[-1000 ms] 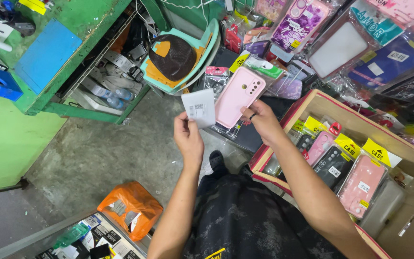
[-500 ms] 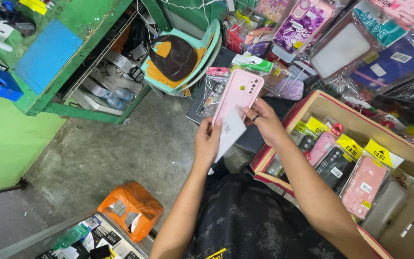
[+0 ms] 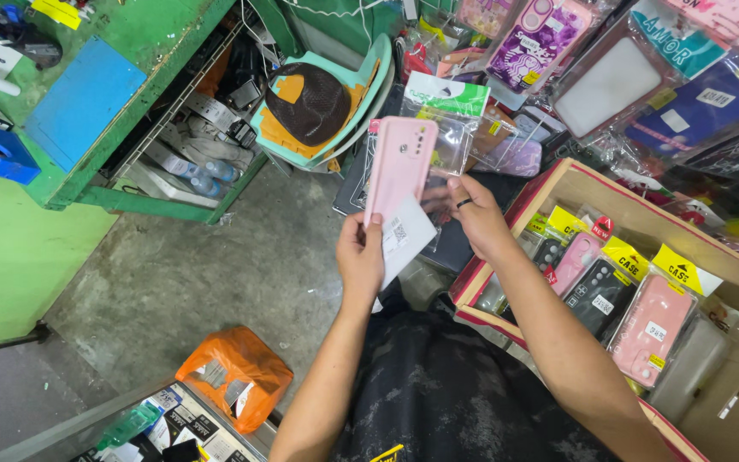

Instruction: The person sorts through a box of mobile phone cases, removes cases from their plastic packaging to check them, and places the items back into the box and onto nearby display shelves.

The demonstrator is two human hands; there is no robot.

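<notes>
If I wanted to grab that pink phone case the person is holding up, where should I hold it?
Probably by the long side edges near the top of the pink phone case, coming from above. It stands nearly upright, the left hand pinches its bottom end along with a white card, and the right hand is beside it, so the top is free.

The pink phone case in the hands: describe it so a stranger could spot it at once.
Start from the open cardboard box of packaged cases on the right, then look left to the two raised hands. The left hand holds the pink phone case upright with a white paper card. Unlike the boxed cases, it is unwrapped.
</notes>
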